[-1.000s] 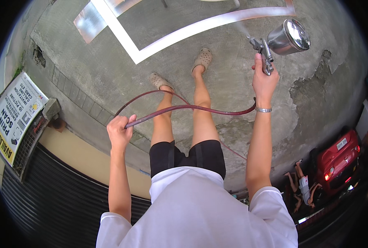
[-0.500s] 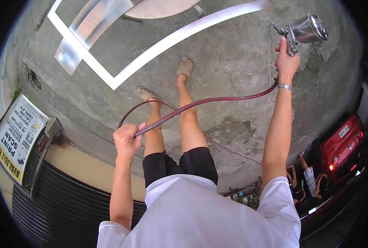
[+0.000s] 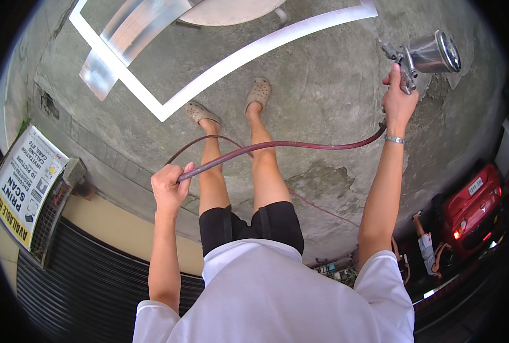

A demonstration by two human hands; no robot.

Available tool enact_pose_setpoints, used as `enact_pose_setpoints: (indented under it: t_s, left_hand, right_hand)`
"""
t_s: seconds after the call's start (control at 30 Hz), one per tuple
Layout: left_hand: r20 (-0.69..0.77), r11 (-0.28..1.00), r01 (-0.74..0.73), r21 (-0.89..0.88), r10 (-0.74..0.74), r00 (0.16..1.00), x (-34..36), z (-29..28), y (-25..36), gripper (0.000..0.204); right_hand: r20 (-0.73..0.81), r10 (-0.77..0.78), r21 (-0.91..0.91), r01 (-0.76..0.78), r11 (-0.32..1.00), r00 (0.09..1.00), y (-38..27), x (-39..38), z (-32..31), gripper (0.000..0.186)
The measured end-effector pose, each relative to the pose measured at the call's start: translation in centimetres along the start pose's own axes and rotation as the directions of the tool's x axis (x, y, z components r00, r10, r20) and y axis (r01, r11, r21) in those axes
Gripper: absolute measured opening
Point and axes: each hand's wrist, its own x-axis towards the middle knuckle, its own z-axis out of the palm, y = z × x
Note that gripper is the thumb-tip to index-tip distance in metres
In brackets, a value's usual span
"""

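My right hand [image 3: 399, 103], out at the far right, is closed round the grip of a silver spray gun [image 3: 429, 55] with a metal cup. Its nozzle points up and left toward the far right corner of a white rectangular frame [image 3: 226, 66], and a faint pale mist shows between them. A dark red hose [image 3: 300, 144] runs from the gun's handle across my legs to my left hand [image 3: 170, 186], which is wrapped round it. Past that hand the hose loops back behind my legs.
Under the frame's left side lies a shiny metal sheet [image 3: 100, 74]. A round pale tabletop [image 3: 231, 10] stands beyond. A signboard [image 3: 26, 186] and a dark roller shutter [image 3: 94, 286] are at left. Two people and a red car [image 3: 473, 200] are at lower right, past cracked concrete.
The spray gun and my right hand have shifted slightly right and nearer. My left hand has moved a little left, and my left foot has stepped forward toward the frame.
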Motion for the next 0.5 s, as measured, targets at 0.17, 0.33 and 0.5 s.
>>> enact_pose_setpoints:
  t_s: [0.17, 0.33, 0.5]
  left_hand:
    - [-0.055, 1.000, 0.021, 0.021, -0.020, 0.998, -1.6, -3.0, -4.4, 0.047]
    - [-0.096, 0.999, 0.025, 0.033, -0.022, 0.995, -3.7, -5.6, -8.8, 0.048]
    - [-0.122, 1.000, 0.020, 0.020, -0.018, 0.992, -6.7, -8.0, -13.4, 0.048]
  right_hand:
    - [0.175, -0.078, 0.074, 0.066, 0.995, 0.982, -0.1, -9.9, 3.8, 0.037]
    - [0.273, -0.160, 0.102, 0.136, 0.985, 0.949, -1.6, -18.3, 6.9, 0.034]
    - [0.347, -0.161, 0.122, 0.126, 0.984, 0.924, -3.2, -25.9, 9.7, 0.032]
